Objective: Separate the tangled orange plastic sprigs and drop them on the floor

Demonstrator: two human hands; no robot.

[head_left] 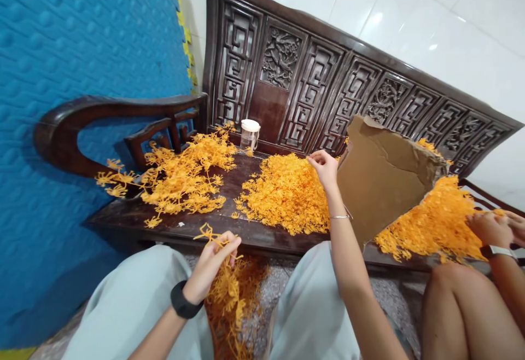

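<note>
- Far left, we see the blue mat (82, 130) beside the curved arm of the dark wooden bench (264, 100).
- On that end of the seat lies a heap of stringy orange strands (180, 182); some look linked into branching chains, so we judge this part already joined.
- Our left hand (217, 253) is over the front edge of the seat, thumb and fingers closed in a pinch on an orange piece (208, 234), its thin prongs poking out.
- Below it, between our knees, is an orange tangle (232, 294); we cannot tell whether it connects to the held piece.
- Behind, a bottle with a white lid (250, 133) stands near the backrest.
- Mid-seat sits a large pile of loose orange pieces (287, 196); we judge plenty here remains unjoined.
- Our right hand (324, 167) is at this pile's back edge, fingertips drawn together; we cannot tell if they grip anything.
- Next, a bent cardboard sheet (381, 179) leans between that pile and another orange pile (435, 223), where a co-worker's hands (490, 228) are busy.
</note>
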